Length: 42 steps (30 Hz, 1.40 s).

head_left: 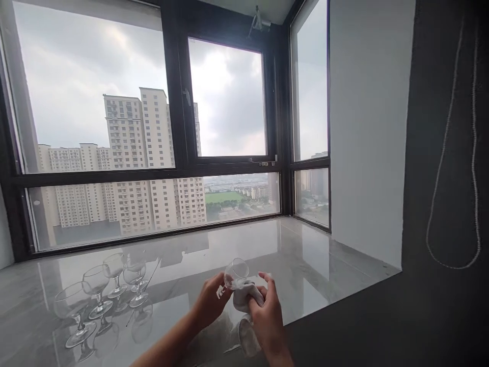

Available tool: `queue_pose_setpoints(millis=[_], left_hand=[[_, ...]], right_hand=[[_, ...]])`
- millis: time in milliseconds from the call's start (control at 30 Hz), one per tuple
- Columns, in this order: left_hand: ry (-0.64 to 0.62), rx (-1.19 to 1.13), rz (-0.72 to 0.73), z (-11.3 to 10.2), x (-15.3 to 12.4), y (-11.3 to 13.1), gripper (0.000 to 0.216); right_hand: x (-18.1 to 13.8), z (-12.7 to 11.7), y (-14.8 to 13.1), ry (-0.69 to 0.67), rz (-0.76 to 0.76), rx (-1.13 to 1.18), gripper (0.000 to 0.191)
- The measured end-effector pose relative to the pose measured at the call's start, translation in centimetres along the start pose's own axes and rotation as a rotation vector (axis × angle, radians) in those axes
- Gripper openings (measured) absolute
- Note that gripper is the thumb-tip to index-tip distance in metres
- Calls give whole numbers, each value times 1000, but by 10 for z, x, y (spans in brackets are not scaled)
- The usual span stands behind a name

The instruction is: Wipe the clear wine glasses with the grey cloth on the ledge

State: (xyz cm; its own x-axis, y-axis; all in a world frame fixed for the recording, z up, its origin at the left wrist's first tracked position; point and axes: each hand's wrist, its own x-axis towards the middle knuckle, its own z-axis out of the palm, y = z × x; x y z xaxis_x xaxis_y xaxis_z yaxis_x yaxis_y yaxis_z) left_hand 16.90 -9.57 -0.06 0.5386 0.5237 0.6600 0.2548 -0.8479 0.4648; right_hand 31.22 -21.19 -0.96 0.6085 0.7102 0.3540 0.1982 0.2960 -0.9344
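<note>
My left hand [211, 299] is closed around the lower part of a clear stemmed glass [237, 269], held tilted above the glossy sill. In my right hand [266, 311] is a bunched pale grey cloth [245, 296], pressed against the glass near its rim or bowl. The right index finger sticks up away from the cloth. Just below, a pale rounded thing [249, 337] shows on the sill, partly covered by my right wrist; I cannot make out what it is.
Several clear stemmed glasses stand upright at the left, among them a front glass [78, 311] and a back right glass [134, 275]. The shiny tiled sill [305, 285] ends at a front edge on the right. Dark-framed windows rise behind; a beaded cord [474, 178] hangs at right.
</note>
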Motion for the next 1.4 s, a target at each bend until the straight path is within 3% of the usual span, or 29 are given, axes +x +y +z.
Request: queue_pose_setpoints(millis=[133, 267, 400, 500, 633, 867, 1067, 1200, 1400], left_hand=[[-43, -68, -45, 4, 1, -7, 13], [-25, -2, -47, 4, 2, -15, 13], [-142, 72, 4, 2, 1, -9, 12], [-205, 123, 62, 0, 0, -3, 14], [-195, 167, 81, -2, 1, -5, 11], [-178, 141, 128, -1, 5, -12, 11], [-19, 190, 44, 0, 11, -21, 34], [82, 170, -116, 2, 11, -32, 53], [-3, 27, -307, 13, 17, -41, 47]], right_hand=[[-5, 8, -7, 45, -22, 92, 57], [-2, -7, -29, 165, -82, 66, 58], [3, -22, -44, 252, -136, 52, 56], [7, -25, -43, 176, -135, 15, 50], [10, -25, -34, 23, -147, -85, 45], [13, -33, -27, 27, -180, -79, 53], [21, -48, -6, 212, -156, -306, 47], [24, -54, 12, 282, -112, -387, 43], [28, -55, 25, 263, -81, -367, 44]])
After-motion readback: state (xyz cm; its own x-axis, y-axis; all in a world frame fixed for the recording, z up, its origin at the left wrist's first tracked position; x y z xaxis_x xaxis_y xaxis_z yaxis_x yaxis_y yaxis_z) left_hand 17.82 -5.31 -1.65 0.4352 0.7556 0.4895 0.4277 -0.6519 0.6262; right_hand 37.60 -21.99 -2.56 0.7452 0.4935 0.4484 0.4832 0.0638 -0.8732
